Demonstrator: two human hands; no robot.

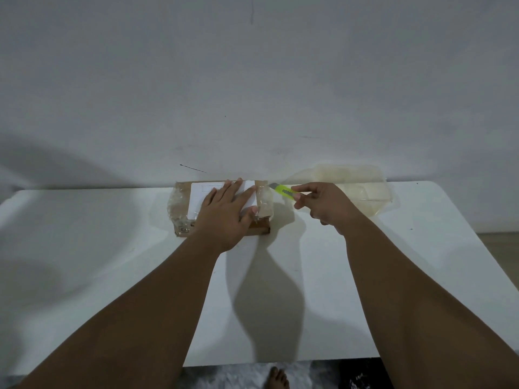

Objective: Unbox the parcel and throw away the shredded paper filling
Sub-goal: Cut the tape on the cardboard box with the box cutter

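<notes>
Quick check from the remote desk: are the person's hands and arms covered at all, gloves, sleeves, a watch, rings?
Nothing worn that shows. The left hand and right hand are bare, with no gloves, and no rings can be made out. Both forearms are uncovered all the way to the bottom edge of the picture: no sleeves, watch, bracelet or band. Short, unpainted nails.

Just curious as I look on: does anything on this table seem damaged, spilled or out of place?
Nothing stands out. The taped parcel lies flat and unopened under the left hand; the right hand holds a yellow cutter at its far right corner. A clear plastic container sits upright nearby.
</notes>
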